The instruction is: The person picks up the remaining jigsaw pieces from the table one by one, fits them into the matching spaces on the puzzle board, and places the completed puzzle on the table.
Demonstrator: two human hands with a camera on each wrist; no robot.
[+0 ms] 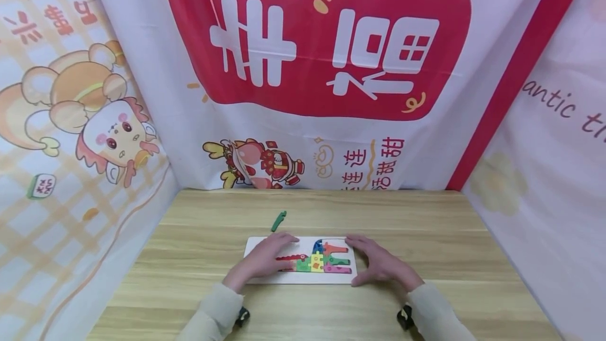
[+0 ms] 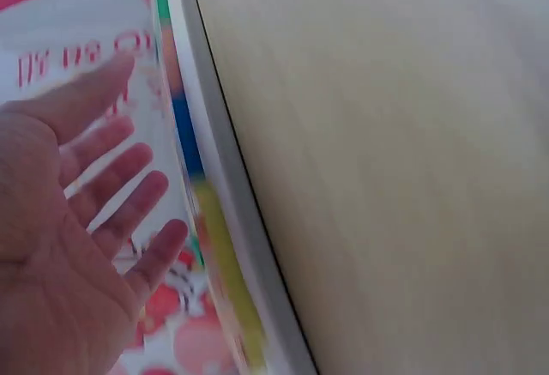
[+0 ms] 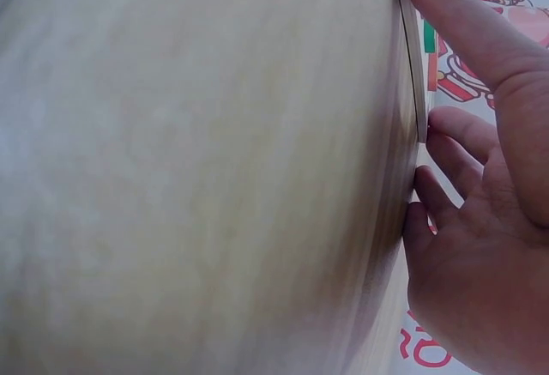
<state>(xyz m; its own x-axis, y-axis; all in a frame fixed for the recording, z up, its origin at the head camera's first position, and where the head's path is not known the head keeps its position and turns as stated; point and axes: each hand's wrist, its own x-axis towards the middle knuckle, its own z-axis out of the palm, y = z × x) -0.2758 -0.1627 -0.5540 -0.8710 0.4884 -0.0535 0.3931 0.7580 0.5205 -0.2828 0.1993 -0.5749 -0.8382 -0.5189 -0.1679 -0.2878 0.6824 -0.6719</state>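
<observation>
A white puzzle board (image 1: 303, 279) lies flat on the table, with bright interlocking pieces (image 1: 317, 261) in red, green, yellow, blue, orange and pink forming a long-necked animal. My left hand (image 1: 263, 256) is over the board's left part and hides some of it; its fingers are loosely spread, holding nothing. At the right end, my right hand (image 1: 381, 263) spans the board's short side, thumb by the near corner and fingertips by the far one. In the right wrist view the thumb (image 3: 467, 19) touches the board's edge. Beyond the board lies a loose green piece (image 1: 279, 221).
The wooden table (image 1: 331, 314) carries the board and the green piece. A printed white and red cloth (image 1: 303, 125) hangs along the back edge, and more printed cloth hangs at both sides. Black wrist straps (image 1: 242, 317) show at the sleeves.
</observation>
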